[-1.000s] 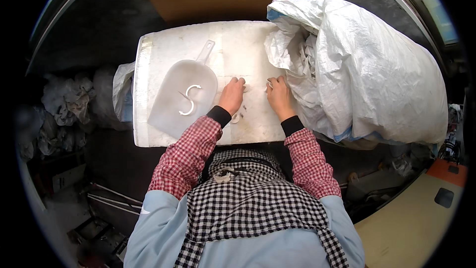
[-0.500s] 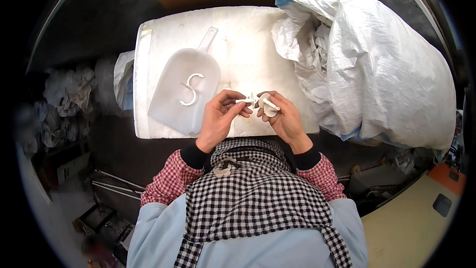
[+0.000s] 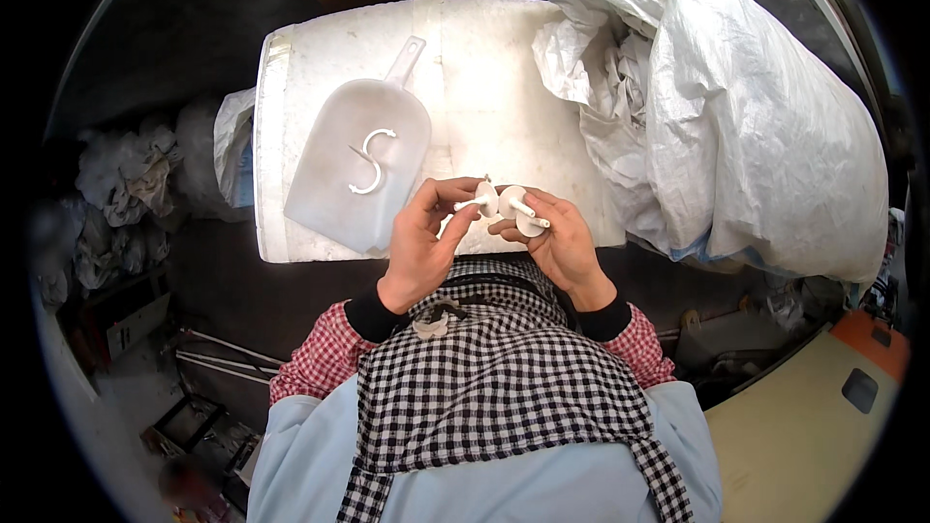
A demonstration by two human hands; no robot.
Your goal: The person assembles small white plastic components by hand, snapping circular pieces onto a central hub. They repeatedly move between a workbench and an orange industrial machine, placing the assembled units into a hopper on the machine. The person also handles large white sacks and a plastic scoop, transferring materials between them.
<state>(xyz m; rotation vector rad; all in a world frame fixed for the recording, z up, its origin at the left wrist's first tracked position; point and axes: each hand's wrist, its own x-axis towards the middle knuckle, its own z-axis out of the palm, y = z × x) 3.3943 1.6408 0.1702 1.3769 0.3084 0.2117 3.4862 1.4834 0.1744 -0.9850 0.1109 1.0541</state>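
Over the near edge of the white block-like worktop, both of my hands hold small white plastic parts, each a round disc with a stem. My left hand [image 3: 415, 247] pinches one disc-and-stem part [image 3: 486, 198] by thumb and fingers. Close beside it, my right hand [image 3: 570, 244] is closed on two more, a disc part [image 3: 511, 199] and an overlapping disc part [image 3: 528, 227], their stems pointing right. A translucent scoop [image 3: 329, 184] lies to the left, handle pointing away. On the scoop rests a white curved plastic piece [image 3: 376, 165].
The white worktop [image 3: 494, 87] has a large white woven sack [image 3: 746, 126] bulging over its right side, its mouth showing crumpled material. Bundles of plastic bags [image 3: 126, 179] hang at the left. A beige and orange surface [image 3: 794, 426] stands at lower right.
The discs have turned to face up more, and a second disc part now shows in my right hand. My left hand's part has tilted. The whole view has shifted slightly.
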